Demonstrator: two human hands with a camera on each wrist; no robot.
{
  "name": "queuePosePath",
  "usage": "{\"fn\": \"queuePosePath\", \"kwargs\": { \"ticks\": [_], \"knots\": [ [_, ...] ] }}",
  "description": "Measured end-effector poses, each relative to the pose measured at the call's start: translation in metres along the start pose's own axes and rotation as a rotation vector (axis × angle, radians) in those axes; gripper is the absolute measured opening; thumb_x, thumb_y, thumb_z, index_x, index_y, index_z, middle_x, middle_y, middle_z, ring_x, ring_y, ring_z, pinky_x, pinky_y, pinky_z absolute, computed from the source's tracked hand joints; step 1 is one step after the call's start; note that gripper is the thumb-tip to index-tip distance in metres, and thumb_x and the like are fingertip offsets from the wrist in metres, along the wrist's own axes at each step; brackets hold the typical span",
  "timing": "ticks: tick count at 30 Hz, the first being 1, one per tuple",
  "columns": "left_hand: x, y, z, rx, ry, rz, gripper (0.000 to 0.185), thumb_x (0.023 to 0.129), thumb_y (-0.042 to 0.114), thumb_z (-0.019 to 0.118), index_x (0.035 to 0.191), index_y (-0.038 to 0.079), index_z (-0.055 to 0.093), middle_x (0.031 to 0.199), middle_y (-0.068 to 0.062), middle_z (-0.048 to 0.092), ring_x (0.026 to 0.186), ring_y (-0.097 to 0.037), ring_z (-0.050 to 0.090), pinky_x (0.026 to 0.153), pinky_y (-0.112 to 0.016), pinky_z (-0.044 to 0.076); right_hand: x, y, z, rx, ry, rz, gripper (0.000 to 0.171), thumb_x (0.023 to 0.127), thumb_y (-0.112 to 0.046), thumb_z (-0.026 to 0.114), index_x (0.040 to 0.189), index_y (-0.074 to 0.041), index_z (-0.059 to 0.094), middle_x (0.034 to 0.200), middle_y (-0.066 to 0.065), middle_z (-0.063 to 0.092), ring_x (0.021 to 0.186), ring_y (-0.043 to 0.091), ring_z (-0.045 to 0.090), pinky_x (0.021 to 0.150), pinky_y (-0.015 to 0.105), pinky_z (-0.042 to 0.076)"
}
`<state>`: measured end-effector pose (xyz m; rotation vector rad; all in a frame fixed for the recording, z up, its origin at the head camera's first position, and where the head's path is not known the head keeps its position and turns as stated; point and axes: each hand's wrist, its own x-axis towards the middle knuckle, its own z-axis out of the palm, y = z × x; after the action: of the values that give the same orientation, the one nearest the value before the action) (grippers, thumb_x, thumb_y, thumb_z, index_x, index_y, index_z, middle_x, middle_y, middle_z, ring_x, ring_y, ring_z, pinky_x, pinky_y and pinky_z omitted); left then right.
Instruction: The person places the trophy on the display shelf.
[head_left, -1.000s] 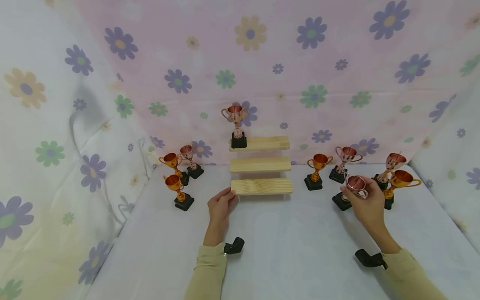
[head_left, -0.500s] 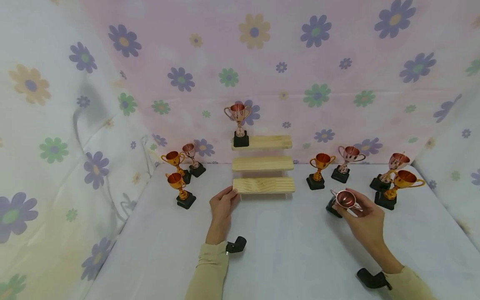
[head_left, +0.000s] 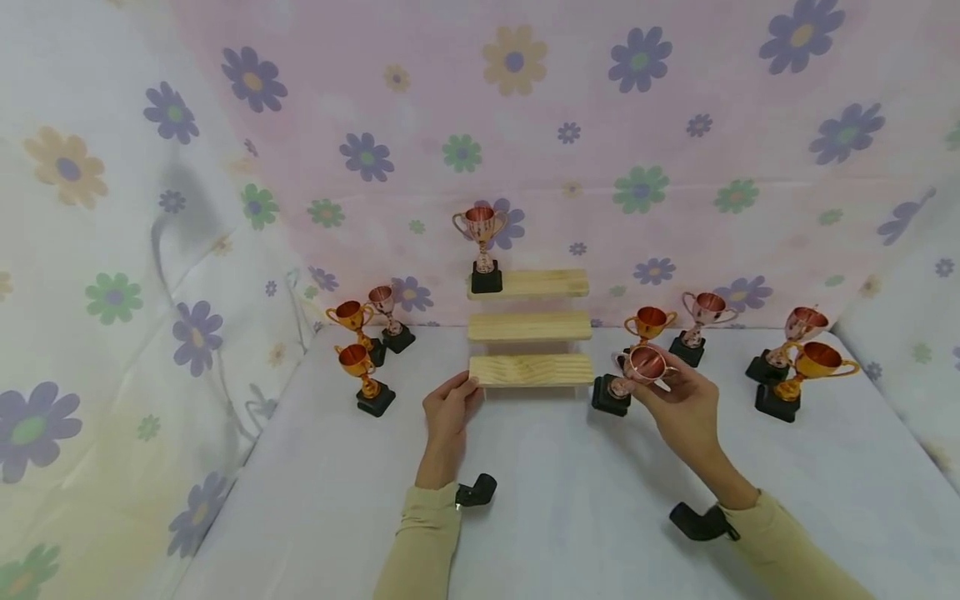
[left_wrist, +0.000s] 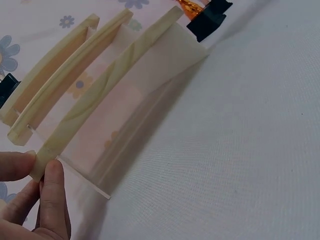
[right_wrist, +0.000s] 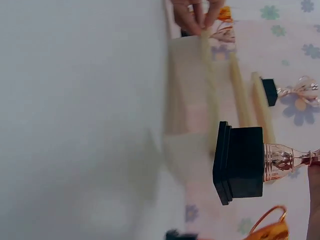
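Observation:
My right hand (head_left: 686,408) grips a rose-gold trophy cup (head_left: 647,364) by its upper part, its black base (right_wrist: 240,162) hanging above the table near the rack's right end. In the head view it overlaps a gold trophy (head_left: 649,321) standing behind. With thumb and fingers my left hand (head_left: 447,417) pinches the left end of the lowest wooden shelf (head_left: 531,370) of a three-tier rack with clear side panels (left_wrist: 85,177). On the left end of the top shelf (head_left: 543,283) stands another rose-gold trophy (head_left: 481,237), upright on its black base.
At the left, two gold trophies (head_left: 356,360) and a rose-gold trophy (head_left: 383,307) stand grouped. To the right are a rose-gold trophy (head_left: 707,312) near the back cloth, and a gold trophy (head_left: 816,362) before another rose-gold one (head_left: 804,323). Flowered cloth (head_left: 420,100) encloses the white table (head_left: 570,517).
My right hand has lifted the rose-gold trophy from among the right-hand trophies and carried it left toward the rack. The left hand keeps its pinch on the lowest shelf.

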<state>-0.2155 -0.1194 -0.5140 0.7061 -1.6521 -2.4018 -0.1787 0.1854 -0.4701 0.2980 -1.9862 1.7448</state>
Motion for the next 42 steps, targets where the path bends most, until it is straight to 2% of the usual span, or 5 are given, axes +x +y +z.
{"fn": "queuePosePath", "kwargs": {
  "ticks": [6,15,26,34,42],
  "knots": [
    [0.000,0.000,0.000,0.015,-0.005,0.007,0.031,0.093,-0.003,0.067,0.123,-0.010,0.067,0.116,-0.020,0.069,0.085,-0.012,0.069,0.080,-0.023,0.062,0.040,-0.012,0.030,0.211,0.012,-0.022,0.061,0.078,0.023,0.073,0.135,0.007,0.059,0.115,-0.002,0.069,0.093,0.006,0.070,0.082,0.019,0.060],
    [0.002,-0.006,-0.002,-0.005,-0.008,0.011,0.030,0.092,-0.005,0.067,0.122,-0.012,0.067,0.114,-0.021,0.069,0.086,-0.014,0.070,0.080,-0.024,0.062,0.095,-0.026,0.062,0.340,0.021,-0.018,0.052,0.083,0.020,0.071,0.133,0.009,0.060,0.112,-0.004,0.070,0.102,0.010,0.067,0.092,0.019,0.056],
    [0.001,-0.002,-0.003,-0.034,-0.029,0.051,0.028,0.090,-0.006,0.067,0.117,-0.014,0.068,0.109,-0.022,0.070,0.084,-0.015,0.070,0.079,-0.024,0.062,0.156,-0.032,0.103,0.265,-0.117,-0.116,0.050,0.082,0.010,0.079,0.129,0.001,0.067,0.105,-0.007,0.072,0.091,0.012,0.065,0.097,0.027,0.054],
    [0.000,0.000,-0.002,-0.008,-0.020,0.027,0.031,0.092,-0.004,0.067,0.121,-0.013,0.067,0.116,-0.024,0.069,0.086,-0.014,0.070,0.082,-0.025,0.062,0.178,-0.024,0.125,0.211,-0.215,-0.063,0.047,0.081,0.004,0.082,0.126,0.002,0.069,0.093,-0.008,0.070,0.082,0.011,0.060,0.089,0.031,0.054],
    [0.003,-0.001,-0.003,0.013,-0.016,-0.010,0.032,0.093,-0.002,0.068,0.124,-0.010,0.066,0.121,-0.023,0.067,0.091,-0.015,0.070,0.087,-0.028,0.061,0.184,-0.048,0.126,0.143,-0.288,-0.005,0.041,0.085,-0.004,0.081,0.124,-0.003,0.072,0.087,0.000,0.069,0.081,0.014,0.064,0.073,0.020,0.056]
  ]
}}
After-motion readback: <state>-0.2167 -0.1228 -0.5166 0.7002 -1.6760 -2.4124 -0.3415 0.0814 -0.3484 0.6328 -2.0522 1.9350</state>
